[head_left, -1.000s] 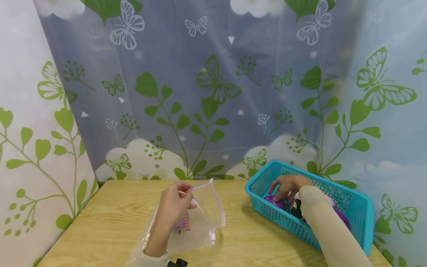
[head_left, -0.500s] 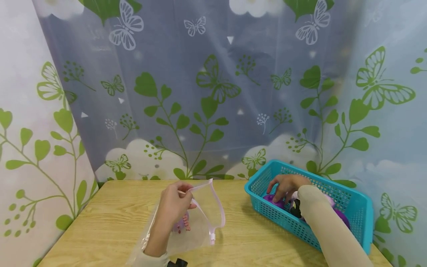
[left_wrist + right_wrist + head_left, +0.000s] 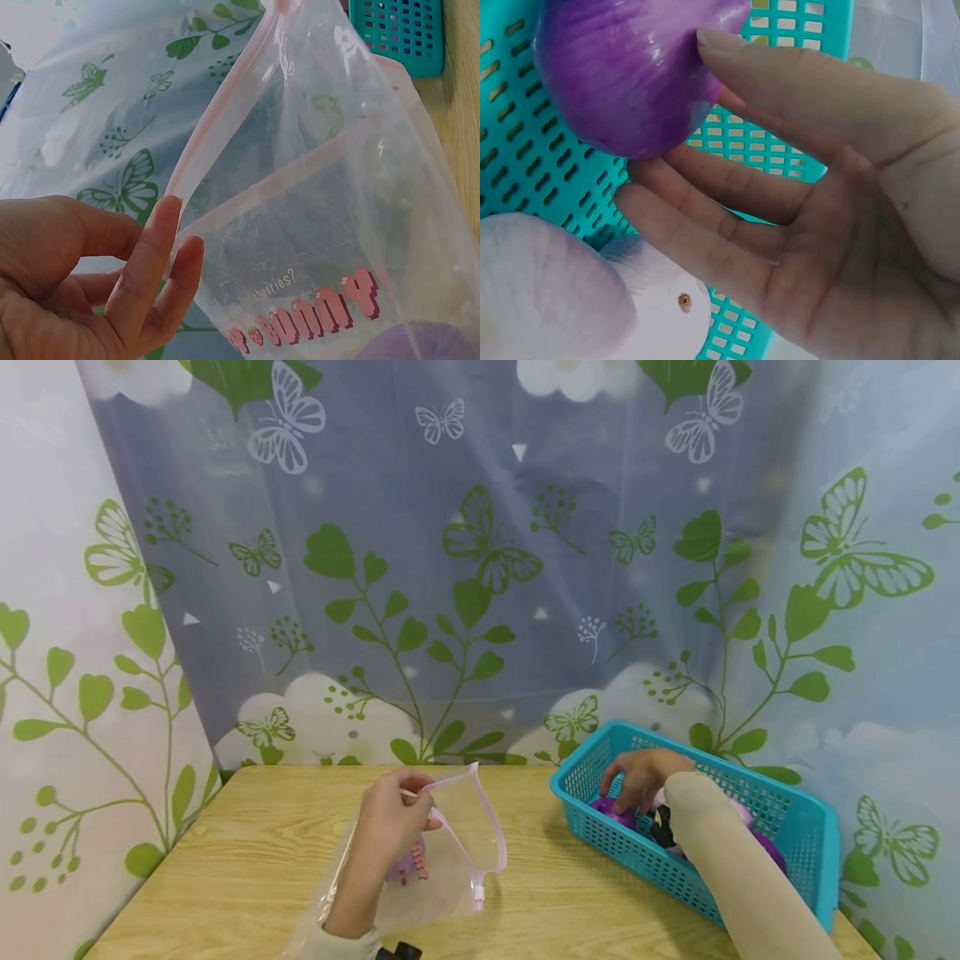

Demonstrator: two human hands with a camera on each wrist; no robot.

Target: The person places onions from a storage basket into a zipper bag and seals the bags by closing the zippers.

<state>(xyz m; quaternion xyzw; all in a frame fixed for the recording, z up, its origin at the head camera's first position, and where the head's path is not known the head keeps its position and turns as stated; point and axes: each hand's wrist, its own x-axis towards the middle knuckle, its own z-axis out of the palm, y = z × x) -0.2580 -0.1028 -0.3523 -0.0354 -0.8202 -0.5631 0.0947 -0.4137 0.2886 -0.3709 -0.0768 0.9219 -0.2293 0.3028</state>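
Observation:
My left hand pinches the rim of a clear zip bag with a pink edge and slider; its mouth gapes toward the right. Pink lettering and a lilac shape show on the bag in the left wrist view. Inside the turquoise basket, my right hand holds a glossy purple onion, thumb on one side and fingertips at its lower side. Two pale, pink-tinged bulbs lie below the fingers in the right wrist view, a nearer bulb and one behind it.
Another purple item lies farther right in the basket, partly covered by my right sleeve. The wooden table ends at a curtain printed with butterflies and leaves. The basket stands at the table's right side.
My right hand and the purple onion have shifted slightly left within the basket. The left hand and the bag have stayed in place.

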